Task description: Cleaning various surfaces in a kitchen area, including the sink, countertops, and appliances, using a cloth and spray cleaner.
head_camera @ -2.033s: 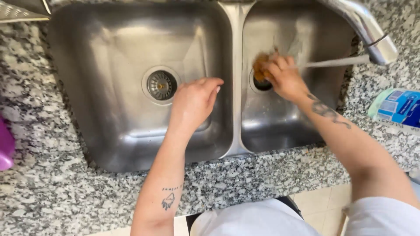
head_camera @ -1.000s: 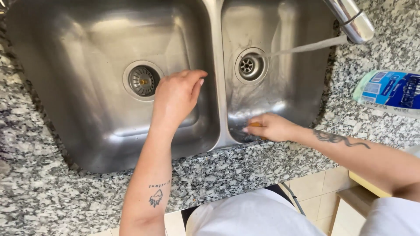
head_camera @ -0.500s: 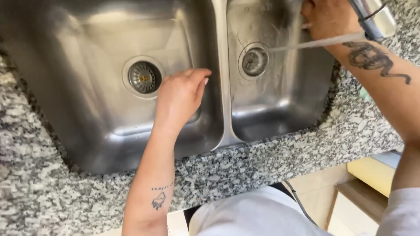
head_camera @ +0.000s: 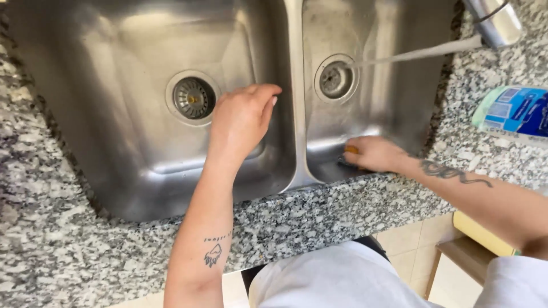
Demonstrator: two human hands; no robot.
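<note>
A steel double sink (head_camera: 294, 85) is set into a speckled granite counter. My left hand (head_camera: 242, 117) hangs inside the left basin, near its right wall, fingers loosely curled and holding nothing. My right hand (head_camera: 374, 154) presses a small orange and dark sponge (head_camera: 349, 154) against the front wall of the right basin, near its left corner. Most of the sponge is hidden under my fingers. Water runs from the chrome faucet (head_camera: 494, 23) in a thin stream (head_camera: 422, 52) toward the right drain (head_camera: 335, 80).
The left drain strainer (head_camera: 194, 98) sits in the middle of the left basin. A blue and green packet (head_camera: 511, 109) lies on the granite counter (head_camera: 68, 228) at the right. Tiled floor and a wooden piece (head_camera: 465, 251) show below the counter edge.
My right hand went up to the faucet half a second ago and has come back down to the front of the right basin with the sponge. My left hand has stayed in place.
</note>
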